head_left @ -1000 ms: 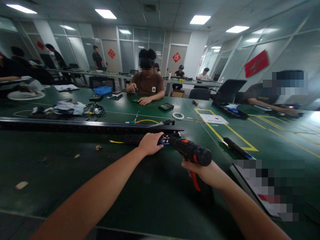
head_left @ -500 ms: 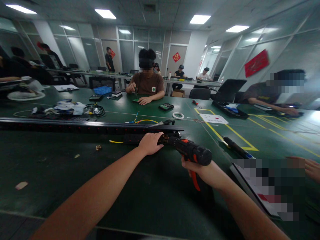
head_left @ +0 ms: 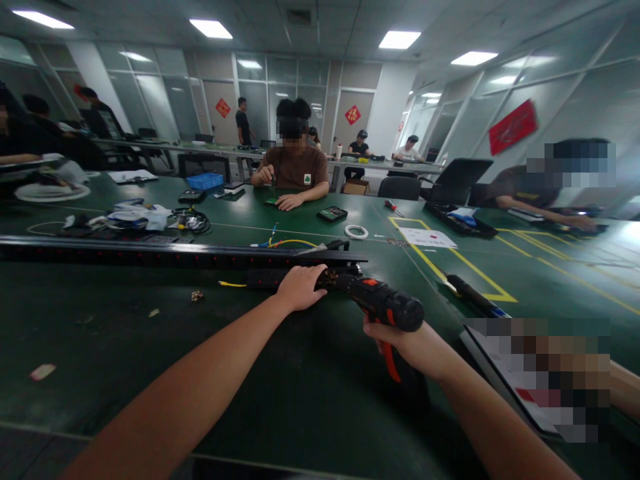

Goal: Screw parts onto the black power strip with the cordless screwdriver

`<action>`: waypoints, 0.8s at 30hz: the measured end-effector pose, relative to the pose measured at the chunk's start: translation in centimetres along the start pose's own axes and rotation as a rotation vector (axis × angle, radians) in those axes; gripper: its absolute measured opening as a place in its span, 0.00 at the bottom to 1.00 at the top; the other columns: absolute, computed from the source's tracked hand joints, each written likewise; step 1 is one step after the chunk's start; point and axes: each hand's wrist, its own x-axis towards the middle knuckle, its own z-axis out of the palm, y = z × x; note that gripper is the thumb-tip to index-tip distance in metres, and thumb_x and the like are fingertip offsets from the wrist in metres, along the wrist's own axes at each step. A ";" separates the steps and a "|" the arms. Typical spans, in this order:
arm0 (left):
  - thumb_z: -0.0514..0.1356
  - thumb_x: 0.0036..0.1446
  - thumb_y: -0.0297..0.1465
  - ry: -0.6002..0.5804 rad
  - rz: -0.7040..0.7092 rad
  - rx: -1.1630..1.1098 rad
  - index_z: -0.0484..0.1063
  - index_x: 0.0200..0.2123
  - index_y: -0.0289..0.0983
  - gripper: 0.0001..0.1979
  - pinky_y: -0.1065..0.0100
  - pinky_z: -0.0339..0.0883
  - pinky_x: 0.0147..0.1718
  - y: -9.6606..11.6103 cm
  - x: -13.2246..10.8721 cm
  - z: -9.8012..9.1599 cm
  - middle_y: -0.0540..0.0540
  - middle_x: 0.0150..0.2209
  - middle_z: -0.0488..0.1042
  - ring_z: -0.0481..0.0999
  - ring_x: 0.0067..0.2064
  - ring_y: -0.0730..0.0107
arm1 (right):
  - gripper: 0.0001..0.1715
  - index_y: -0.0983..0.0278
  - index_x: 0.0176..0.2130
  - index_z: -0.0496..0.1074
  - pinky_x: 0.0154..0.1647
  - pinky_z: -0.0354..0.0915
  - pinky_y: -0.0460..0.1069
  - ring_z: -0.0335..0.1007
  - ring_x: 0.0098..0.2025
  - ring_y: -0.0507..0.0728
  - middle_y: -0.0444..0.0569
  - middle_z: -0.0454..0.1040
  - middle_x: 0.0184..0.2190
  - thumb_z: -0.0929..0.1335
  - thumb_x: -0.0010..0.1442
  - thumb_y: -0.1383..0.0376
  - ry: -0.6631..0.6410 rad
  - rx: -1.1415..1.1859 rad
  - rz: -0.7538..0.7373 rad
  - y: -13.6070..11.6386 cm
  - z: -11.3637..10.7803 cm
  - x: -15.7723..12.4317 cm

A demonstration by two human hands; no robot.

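Observation:
My right hand (head_left: 407,340) is wrapped round the grip of a black-and-orange cordless drill (head_left: 383,303). Its nose points left, at the end of a short black bar (head_left: 263,278) lying on the table. My left hand (head_left: 300,288) grips that bar from above near the same end, with the thumb on the near side. Fingers and drill nose hide the spot where the tool meets the bar. Just behind lies a long black rail (head_left: 150,252), running off to the left. A yellow cable end (head_left: 233,284) sticks out of the bar's left side.
A small pile of brass-coloured pieces (head_left: 197,295) lies left of my forearm. Cables and bags (head_left: 140,215), a roll of white tape (head_left: 356,231) and a black-handled tool (head_left: 475,293) lie farther off. Another person's forearm (head_left: 625,387) reaches over a blurred flat panel (head_left: 515,390) at right.
My hands and the drill stay almost in place. At right, the other person's arm has moved left over the panel. A standing person in the background has shifted right.

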 end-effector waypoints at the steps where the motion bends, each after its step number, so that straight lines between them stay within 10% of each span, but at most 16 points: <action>1: 0.67 0.68 0.42 0.001 0.001 0.000 0.66 0.69 0.39 0.31 0.51 0.69 0.63 -0.1 0.0 0.1 0.39 0.62 0.80 0.80 0.62 0.48 | 0.13 0.61 0.36 0.74 0.35 0.69 0.54 0.72 0.30 0.58 0.42 0.73 0.25 0.74 0.55 0.55 -0.001 0.001 -0.004 0.0 0.0 0.0; 24: 0.66 0.68 0.42 0.008 0.002 0.005 0.66 0.69 0.39 0.31 0.52 0.69 0.62 -0.2 -0.1 0.1 0.39 0.62 0.79 0.80 0.61 0.49 | 0.14 0.60 0.36 0.72 0.34 0.68 0.54 0.72 0.29 0.59 0.41 0.73 0.24 0.73 0.55 0.54 0.005 -0.032 0.032 -0.1 0.1 -0.1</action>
